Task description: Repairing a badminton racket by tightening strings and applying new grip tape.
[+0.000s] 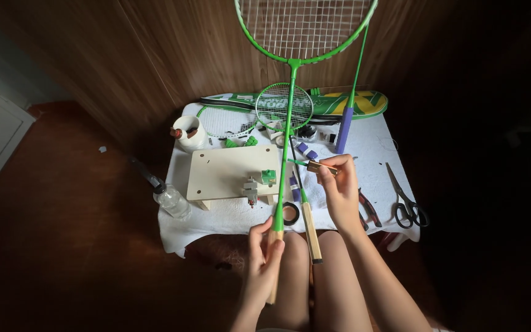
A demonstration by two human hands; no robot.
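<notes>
Fingers of the left hand [264, 258] are wrapping around the bare pale wooden handle [274, 264] of the green metal-framed badminton racket [290, 92], closed on it low over the lap. Its long axis is running nearly straight up from that fist, thin green shaft [284, 166] leaning slightly right, white-strung oval head at the top edge of the view.

Right hand [339, 190] is sitting higher and to the right of the shaft, fingertips pinching a short brown stick-like piece with a green tip [314, 165], narrow grip, tip pointing left toward the shaft. Exact kind of that piece: cannot tell. Right hand is the nearer one to the mid-shaft; left is the nearer one to the handle end.

A second racket with a dark thin shaft and bare wooden handle [310, 230] is lying just beside, roughly parallel, handle hanging off the table edge.

White cloth-covered small table [376, 166] is carrying a pale flat wooden board on short legs [222, 172] with a small green and grey clamp fitting [259, 183], a black tape roll [290, 213], red-handled pliers [370, 212], black-handled steel scissors [408, 206], a white ceramic cup [188, 132], a clear plastic bottle [170, 198] at the left corner, a purple-gripped racket [346, 120] and a green patterned racket cover [333, 101] at the back. Dark wood panel wall behind.
</notes>
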